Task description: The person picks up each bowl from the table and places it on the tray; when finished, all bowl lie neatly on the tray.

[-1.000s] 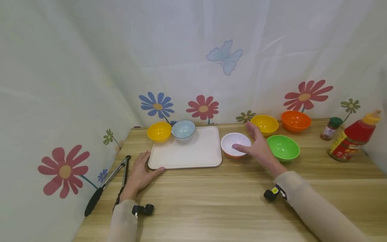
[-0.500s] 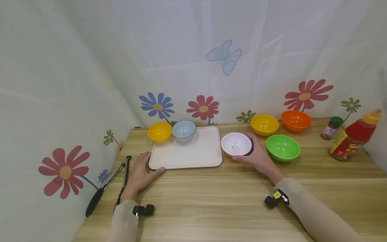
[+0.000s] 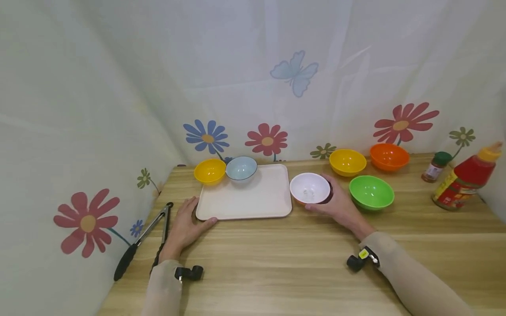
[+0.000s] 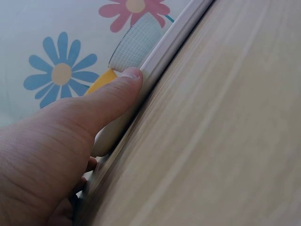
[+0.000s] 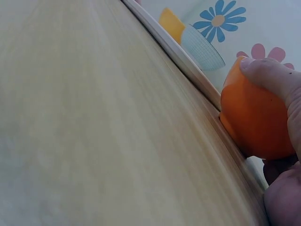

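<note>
A bowl (image 3: pixel 308 186), white inside and orange outside (image 5: pixel 254 113), stands upright just right of the white tray (image 3: pixel 245 204). My right hand (image 3: pixel 336 202) holds it from the right, thumb on the near side near the rim and fingers round the far side, partly hidden. My left hand (image 3: pixel 187 226) rests at the tray's near left corner. Its thumb (image 4: pixel 117 94) touches the front rim, while the other fingers lie along the left side. On the tray's back left part sit a light blue bowl (image 3: pixel 241 170) and, overlapping its corner, a yellow bowl (image 3: pixel 209 172).
Right of my right hand are a green bowl (image 3: pixel 371 193), another yellow bowl (image 3: pixel 348 162) and an orange bowl (image 3: pixel 389 157). A spice jar (image 3: pixel 436 167) and a red sauce bottle (image 3: pixel 466 180) stand farther right. Tongs (image 3: pixel 146 235) lie by the left wall. A flowered curtain closes the back.
My right hand has come down from over the white-and-orange bowl and taken hold of its right side. The left hand stays at the tray's corner.
</note>
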Available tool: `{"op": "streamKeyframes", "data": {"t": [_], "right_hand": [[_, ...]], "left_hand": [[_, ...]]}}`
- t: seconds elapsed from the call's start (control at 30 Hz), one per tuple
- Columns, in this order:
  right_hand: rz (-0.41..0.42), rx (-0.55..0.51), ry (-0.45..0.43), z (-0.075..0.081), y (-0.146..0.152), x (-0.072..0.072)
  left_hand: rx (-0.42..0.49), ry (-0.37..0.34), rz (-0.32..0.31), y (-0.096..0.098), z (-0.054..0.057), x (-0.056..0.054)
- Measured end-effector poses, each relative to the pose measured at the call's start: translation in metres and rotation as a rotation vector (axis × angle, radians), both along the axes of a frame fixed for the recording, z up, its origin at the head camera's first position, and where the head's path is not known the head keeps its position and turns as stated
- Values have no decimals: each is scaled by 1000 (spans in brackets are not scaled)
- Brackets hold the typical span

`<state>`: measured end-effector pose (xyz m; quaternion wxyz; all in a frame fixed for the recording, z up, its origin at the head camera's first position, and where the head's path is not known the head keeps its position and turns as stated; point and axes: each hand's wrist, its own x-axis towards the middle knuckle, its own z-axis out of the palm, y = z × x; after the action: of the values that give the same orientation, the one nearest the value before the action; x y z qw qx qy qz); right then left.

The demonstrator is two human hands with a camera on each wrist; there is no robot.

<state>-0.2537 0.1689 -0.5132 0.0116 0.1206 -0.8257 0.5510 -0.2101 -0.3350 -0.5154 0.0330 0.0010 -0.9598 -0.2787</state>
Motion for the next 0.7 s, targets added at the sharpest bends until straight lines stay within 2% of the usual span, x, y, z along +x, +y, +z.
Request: {"op": "streamKeyframes", "data": {"t": [0.2, 0.47, 0.7], "right_hand": [[-6, -47, 17, -1, -1, 0], [-4, -138, 44, 5, -4, -6], [-14, -156, 23, 5, -6, -8]], "left_hand": [[1, -12, 3, -2, 2, 2], [-5, -13, 9, -2, 6, -1], [10, 0, -3, -1, 3, 1]]}}
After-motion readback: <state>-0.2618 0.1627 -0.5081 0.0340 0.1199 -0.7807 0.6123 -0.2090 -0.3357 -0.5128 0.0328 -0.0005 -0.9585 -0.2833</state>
